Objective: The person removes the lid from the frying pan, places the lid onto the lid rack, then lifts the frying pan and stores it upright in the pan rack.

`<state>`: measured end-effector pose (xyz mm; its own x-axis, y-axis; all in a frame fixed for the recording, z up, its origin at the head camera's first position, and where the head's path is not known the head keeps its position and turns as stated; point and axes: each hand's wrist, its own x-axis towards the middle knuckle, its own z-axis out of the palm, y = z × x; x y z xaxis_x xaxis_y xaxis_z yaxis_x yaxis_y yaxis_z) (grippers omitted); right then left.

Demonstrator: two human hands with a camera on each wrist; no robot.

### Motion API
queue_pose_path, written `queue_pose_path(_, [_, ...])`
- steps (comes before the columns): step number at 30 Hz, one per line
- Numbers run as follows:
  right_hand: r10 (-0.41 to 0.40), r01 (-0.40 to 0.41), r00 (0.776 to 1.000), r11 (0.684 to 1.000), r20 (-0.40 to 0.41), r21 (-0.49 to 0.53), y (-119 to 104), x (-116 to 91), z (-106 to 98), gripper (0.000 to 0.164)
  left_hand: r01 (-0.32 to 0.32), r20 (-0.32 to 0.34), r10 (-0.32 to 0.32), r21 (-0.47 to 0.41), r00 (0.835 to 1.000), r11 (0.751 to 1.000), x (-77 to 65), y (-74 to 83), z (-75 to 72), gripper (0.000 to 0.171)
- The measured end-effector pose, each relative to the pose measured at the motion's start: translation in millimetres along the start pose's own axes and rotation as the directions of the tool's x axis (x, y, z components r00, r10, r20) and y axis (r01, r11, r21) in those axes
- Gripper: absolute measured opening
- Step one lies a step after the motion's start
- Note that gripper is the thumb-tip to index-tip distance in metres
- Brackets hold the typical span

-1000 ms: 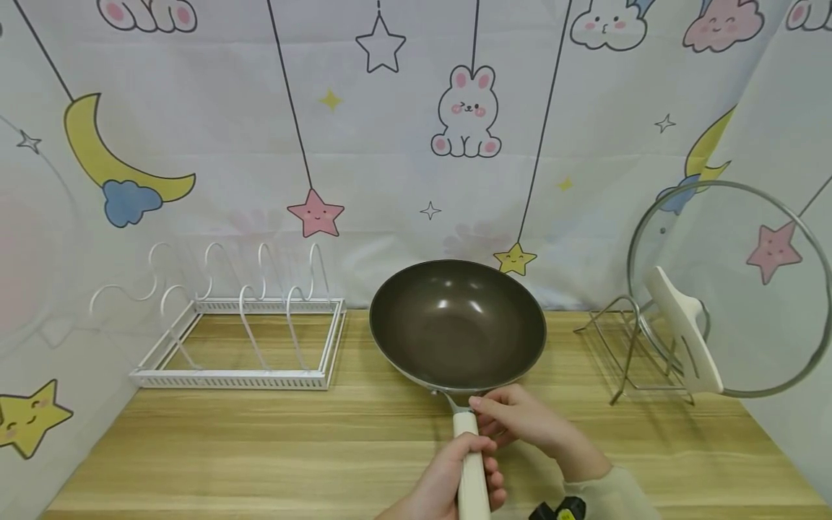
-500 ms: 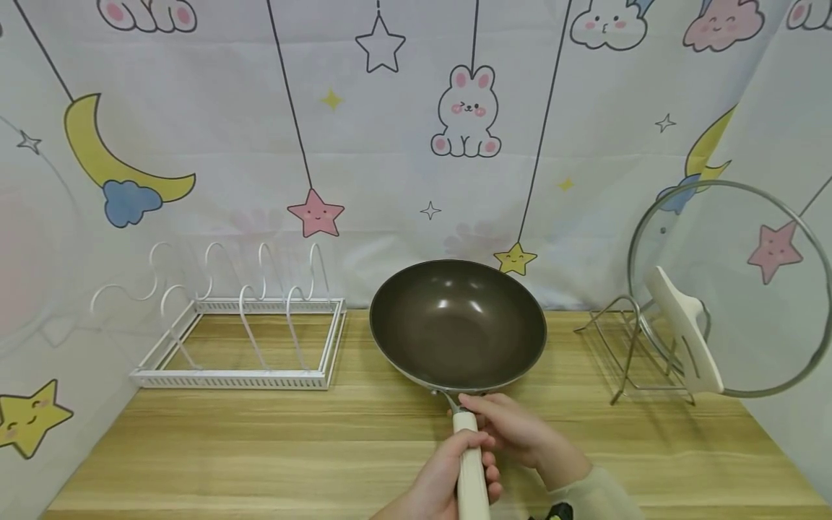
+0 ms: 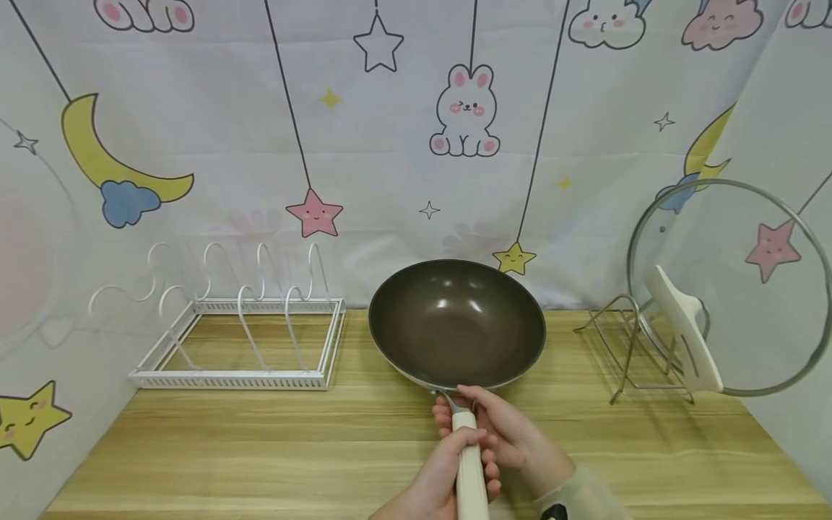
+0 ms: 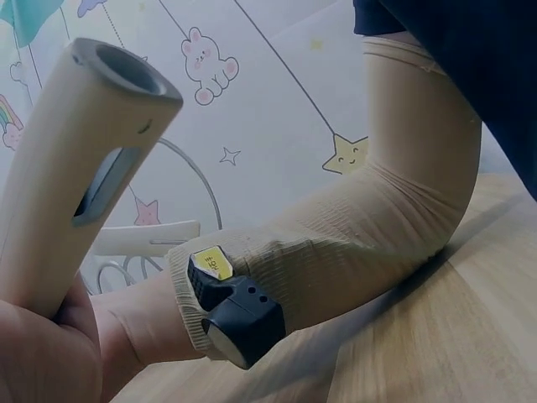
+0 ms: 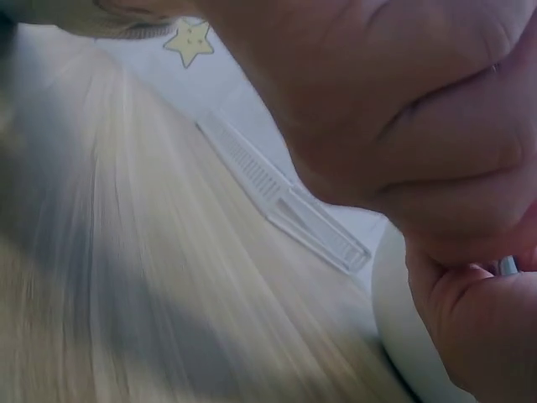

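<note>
A wok [image 3: 458, 325] with a dark brown inside and a pale outside stands mid-table, its cream handle [image 3: 469, 462] pointing toward me. My left hand [image 3: 438, 477] grips that handle, thumb across the top and fingertips showing on the right side. Just ahead, my right hand [image 3: 510, 433] curls under the metal neck where the handle meets the wok; its fingertips come out on the left and its thumb lies near the rim. The left wrist view has the hollow handle end [image 4: 130, 71] above the left hand. In the right wrist view, hands hide most of the wok's white side [image 5: 411, 327].
A white rack [image 3: 240, 379] with upright wire loops stands at the left. On the right, a wire stand [image 3: 624, 354] bears a large glass lid [image 3: 747, 393] and a cream slotted spatula [image 3: 685, 332]. Behind the wooden table [image 3: 260, 448] hangs a printed cloth [image 3: 390, 159].
My right hand has moved left along the underside of the neck, and its fingertips now show on the far side. The left hand keeps its grip; the wok has stayed put.
</note>
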<state>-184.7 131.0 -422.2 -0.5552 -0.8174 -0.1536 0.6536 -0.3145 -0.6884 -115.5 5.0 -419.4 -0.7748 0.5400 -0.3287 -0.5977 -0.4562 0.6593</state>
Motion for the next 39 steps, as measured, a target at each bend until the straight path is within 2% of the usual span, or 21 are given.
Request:
queue_pose_path(8, [0.001,-0.002,0.999,1.0,0.043,0.009,-1.0,2.4,2.1,0.039,-0.006,0.032,0.007,-0.029,0.999,1.0,-0.5,-0.6,0.5,0.014])
queue_pose_path(15, [-0.012,0.008,0.998,0.998,0.068,0.058,-0.3,7.3,6.8,0.039,0.019,0.102,-0.01,-0.093,0.995,0.995,-0.8,1.3,0.7,0.021])
queue_pose_path(21, [-0.01,0.01,1.0,1.0,0.024,0.003,-1.0,8.0,10.4,0.034,0.048,0.139,-0.031,-0.122,0.99,0.991,-2.1,3.0,1.7,0.03])
queue_pose_path(25, [-0.01,0.008,0.997,1.0,-0.078,-0.027,0.2,8.0,11.9,0.026,0.056,0.172,-0.034,-0.125,0.985,0.991,-2.7,4.0,2.0,0.031])
queue_pose_path(28, [-0.009,0.001,0.985,0.999,-0.173,-0.042,2.0,8.9,12.3,0.019,0.057,0.18,-0.032,-0.138,0.983,0.989,-3.1,4.0,2.0,0.028])
queue_pose_path(30, [-0.006,-0.002,0.979,0.999,-0.204,-0.037,3.2,9.8,12.2,0.016,0.054,0.179,-0.028,-0.143,0.983,0.988,-3.6,3.6,1.9,0.027])
queue_pose_path(39, [-0.007,0.004,0.982,1.0,-0.191,-0.017,4.5,9.9,11.9,0.017,0.044,0.166,-0.023,-0.127,0.986,0.991,-3.2,2.6,1.7,0.027])
